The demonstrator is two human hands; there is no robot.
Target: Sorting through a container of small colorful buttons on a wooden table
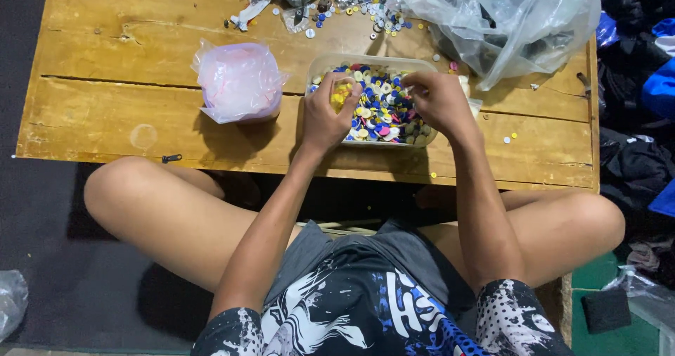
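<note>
A clear plastic tub (pixel 330 62) full of mixed coloured buttons sits on a low wooden table (pixel 112 110) in front of me. My left hand (pixel 325 115) is closed around a small bunch of yellow buttons (pixel 342 93) at the tub's left side. My right hand (pixel 437 99) reaches into the tub from the right, fingers pinched among the buttons; whether it holds one I cannot tell.
A pink-tinted plastic bag (pixel 239 80) stands left of the tub. Loose buttons (pixel 365 11) and small packets lie at the table's far edge, beside a large crumpled clear bag (pixel 506 18). Dark clothing is piled at the right. My crossed legs are under the table's near edge.
</note>
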